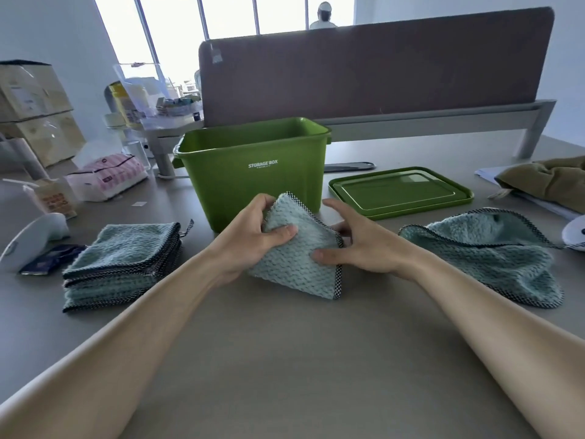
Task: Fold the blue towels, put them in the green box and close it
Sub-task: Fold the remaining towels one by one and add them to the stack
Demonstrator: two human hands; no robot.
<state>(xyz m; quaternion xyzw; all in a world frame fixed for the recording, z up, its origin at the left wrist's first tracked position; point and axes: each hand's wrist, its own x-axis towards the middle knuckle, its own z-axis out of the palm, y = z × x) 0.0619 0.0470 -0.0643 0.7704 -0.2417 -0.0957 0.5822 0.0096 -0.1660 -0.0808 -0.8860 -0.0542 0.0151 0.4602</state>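
A folded blue towel [294,267] with a checked black-and-white hem is held just above the table, in front of the green box [253,172]. My left hand [250,239] grips its left edge, thumb on top. My right hand [361,242] holds its right side, fingers behind and thumb pressing the front. The box stands open, marked STORAGE BOX. Its green lid [400,191] lies flat to the right of it. A stack of folded blue towels [123,264] sits at the left. Unfolded blue towels [493,251] lie crumpled at the right.
A white device [31,239] and a dark packet [53,258] lie at the far left, near a drink carton [53,198] and a pink tissue pack [107,179]. An olive cloth [550,182] lies at the far right. A brown desk divider [373,68] stands behind the box.
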